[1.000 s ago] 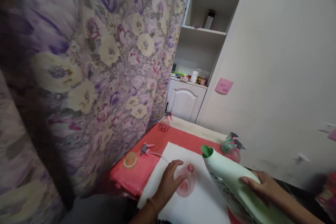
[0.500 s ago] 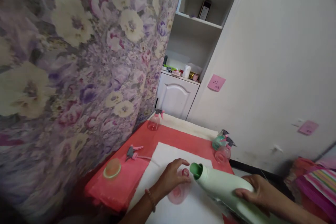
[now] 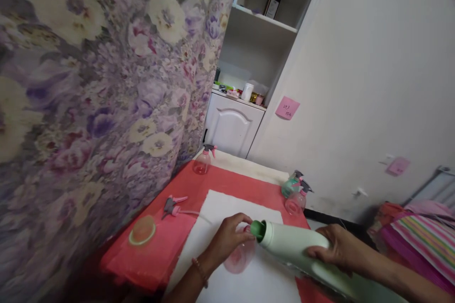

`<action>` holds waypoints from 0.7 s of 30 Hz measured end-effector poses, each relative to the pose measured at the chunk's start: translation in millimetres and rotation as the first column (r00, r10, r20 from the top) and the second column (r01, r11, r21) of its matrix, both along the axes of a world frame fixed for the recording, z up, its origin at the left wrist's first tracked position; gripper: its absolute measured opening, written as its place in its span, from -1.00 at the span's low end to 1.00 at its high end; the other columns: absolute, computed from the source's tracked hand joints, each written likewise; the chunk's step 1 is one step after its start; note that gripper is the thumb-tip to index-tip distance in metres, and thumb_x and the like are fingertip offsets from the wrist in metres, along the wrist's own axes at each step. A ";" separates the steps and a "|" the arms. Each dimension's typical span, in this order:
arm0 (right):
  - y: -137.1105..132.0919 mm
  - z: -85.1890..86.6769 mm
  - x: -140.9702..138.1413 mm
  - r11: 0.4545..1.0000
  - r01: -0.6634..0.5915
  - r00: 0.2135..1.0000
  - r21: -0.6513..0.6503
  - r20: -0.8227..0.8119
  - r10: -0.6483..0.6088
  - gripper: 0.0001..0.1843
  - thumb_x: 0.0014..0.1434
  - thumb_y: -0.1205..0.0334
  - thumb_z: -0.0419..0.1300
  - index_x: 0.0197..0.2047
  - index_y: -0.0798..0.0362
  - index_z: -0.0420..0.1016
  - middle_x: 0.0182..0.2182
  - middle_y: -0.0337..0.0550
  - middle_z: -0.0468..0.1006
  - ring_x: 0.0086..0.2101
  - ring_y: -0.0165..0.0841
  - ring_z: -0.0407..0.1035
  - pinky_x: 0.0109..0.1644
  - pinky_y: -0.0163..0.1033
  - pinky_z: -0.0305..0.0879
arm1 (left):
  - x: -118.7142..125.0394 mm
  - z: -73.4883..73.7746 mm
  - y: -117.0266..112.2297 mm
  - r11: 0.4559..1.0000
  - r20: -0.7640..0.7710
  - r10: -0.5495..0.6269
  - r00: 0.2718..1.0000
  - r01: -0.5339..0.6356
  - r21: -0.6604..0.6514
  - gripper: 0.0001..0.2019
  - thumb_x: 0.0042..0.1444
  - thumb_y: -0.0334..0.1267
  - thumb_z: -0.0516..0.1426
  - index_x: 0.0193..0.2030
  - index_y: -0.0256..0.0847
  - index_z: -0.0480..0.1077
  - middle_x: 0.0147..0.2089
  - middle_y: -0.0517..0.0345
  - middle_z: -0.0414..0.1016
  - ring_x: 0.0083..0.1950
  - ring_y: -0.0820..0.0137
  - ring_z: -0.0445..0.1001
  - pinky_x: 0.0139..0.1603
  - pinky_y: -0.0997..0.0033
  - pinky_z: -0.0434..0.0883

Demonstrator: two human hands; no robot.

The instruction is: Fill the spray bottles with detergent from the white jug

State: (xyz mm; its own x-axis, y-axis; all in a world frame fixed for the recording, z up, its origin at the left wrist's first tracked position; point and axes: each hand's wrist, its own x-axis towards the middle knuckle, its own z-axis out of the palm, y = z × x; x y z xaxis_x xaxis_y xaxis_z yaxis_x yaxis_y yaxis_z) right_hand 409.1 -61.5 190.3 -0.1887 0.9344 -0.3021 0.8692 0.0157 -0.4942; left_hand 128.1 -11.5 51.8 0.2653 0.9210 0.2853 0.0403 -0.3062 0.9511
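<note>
Everything in view sits further left than one second ago – so the head has turned a little. Red-covered table (image 3: 227, 181) fills the lower middle, with a white sheet (image 3: 217, 204) lying on it. Most changed is the pale green bottle (image 3: 291, 239), at lower right: its tilt is now nearly level, and its mouth has come leftward to the neck of the pink bottle (image 3: 235, 261), which is on the sheet at bottom centre. I judge that this brings the two openings together, in position for pouring; no liquid can be seen running.

Right hand (image 3: 336, 248) grasps the green bottle around its body. Left hand (image 3: 229, 236) has thumb and fingers bent about the pink neck; whether they really press on it, I cannot tell.

Spray head (image 3: 171, 207) lies apart at lower left, its tube reaching to the sheet. Smallest is the green spout (image 3: 257, 230) – it overlaps the neck from this view, but whether they touch is not clear.
</note>
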 end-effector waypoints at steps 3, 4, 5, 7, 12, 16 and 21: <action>-0.2 2.9 -0.1 1.000 0.009 1.000 -0.004 0.005 -0.009 -0.66 0.05 -0.06 0.24 -0.46 0.07 0.42 -0.70 -0.32 0.34 -0.73 -0.54 0.14 -0.75 -0.47 0.00 | 0.3 1.4 0.1 1.000 -0.007 -0.010 1.000 0.010 0.020 -0.77 -0.11 -0.35 0.23 -0.23 -0.20 0.51 -0.24 0.19 0.58 -0.15 0.30 0.49 -0.12 0.42 0.36; 0.3 3.4 0.7 1.000 0.005 1.000 0.000 0.010 -0.005 -0.65 0.05 -0.07 0.24 -0.46 0.07 0.43 -0.69 -0.32 0.35 -0.73 -0.53 0.14 -0.75 -0.47 0.00 | 0.5 1.8 0.0 1.000 -0.008 -0.014 1.000 0.014 0.025 -0.78 -0.11 -0.35 0.23 -0.24 -0.20 0.51 -0.25 0.19 0.58 -0.16 0.30 0.49 -0.13 0.42 0.36; 1.1 3.7 1.8 1.000 -0.003 1.000 0.002 0.015 0.003 -0.64 0.05 -0.08 0.24 -0.46 0.07 0.43 -0.69 -0.31 0.37 -0.73 -0.53 0.15 -0.75 -0.46 0.00 | 0.7 2.1 0.0 0.999 -0.008 -0.018 1.000 0.018 0.030 -0.79 -0.10 -0.36 0.23 -0.25 -0.20 0.51 -0.26 0.19 0.58 -0.16 0.31 0.49 -0.13 0.43 0.36; 3.0 3.8 4.3 1.000 -0.017 1.000 0.011 0.023 0.017 -0.63 0.05 -0.10 0.25 -0.45 0.08 0.45 -0.68 -0.29 0.39 -0.73 -0.52 0.17 -0.74 -0.46 -0.01 | 1.2 2.7 -0.3 0.999 -0.006 -0.022 1.000 0.022 0.040 -0.80 -0.09 -0.36 0.22 -0.26 -0.21 0.52 -0.26 0.17 0.58 -0.17 0.31 0.49 -0.13 0.43 0.36; 7.8 3.6 8.7 0.998 -0.038 0.999 0.055 0.040 0.036 -0.58 0.02 -0.14 0.27 -0.45 0.10 0.48 -0.67 -0.26 0.39 -0.69 -0.52 0.19 -0.71 -0.47 -0.04 | 2.5 5.0 -1.0 0.998 -0.004 -0.024 1.000 0.024 0.056 -0.79 -0.08 -0.37 0.21 -0.24 -0.20 0.54 -0.23 0.15 0.59 -0.15 0.31 0.49 -0.11 0.42 0.36; 10.3 3.6 9.6 0.996 -0.033 0.998 0.077 0.059 0.029 -0.55 -0.01 -0.18 0.29 -0.45 0.11 0.52 -0.69 -0.25 0.41 -0.71 -0.51 0.20 -0.72 -0.45 -0.07 | 3.8 3.6 0.3 0.999 -0.010 -0.015 1.000 0.015 0.048 -0.79 -0.07 -0.37 0.20 -0.23 -0.20 0.54 -0.22 0.15 0.61 -0.15 0.31 0.50 -0.11 0.41 0.37; 11.5 4.8 10.6 0.998 -0.027 0.997 0.057 0.076 0.023 -0.55 0.00 -0.19 0.27 -0.42 0.09 0.52 -0.67 -0.23 0.45 -0.71 -0.49 0.23 -0.73 -0.44 -0.04 | 4.7 -2.3 3.1 0.999 0.022 -0.049 0.999 0.049 0.008 -0.75 -0.07 -0.35 0.21 -0.19 -0.21 0.54 -0.22 0.14 0.62 -0.16 0.29 0.51 -0.11 0.40 0.38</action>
State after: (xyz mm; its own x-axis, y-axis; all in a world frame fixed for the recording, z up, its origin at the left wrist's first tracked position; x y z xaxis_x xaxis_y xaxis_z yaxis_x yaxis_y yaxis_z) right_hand 419.7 -49.9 195.1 -0.1907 0.9460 -0.2620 0.9030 0.0644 -0.4248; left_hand 132.9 -8.4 49.5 0.3036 0.9048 0.2986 0.0037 -0.3145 0.9492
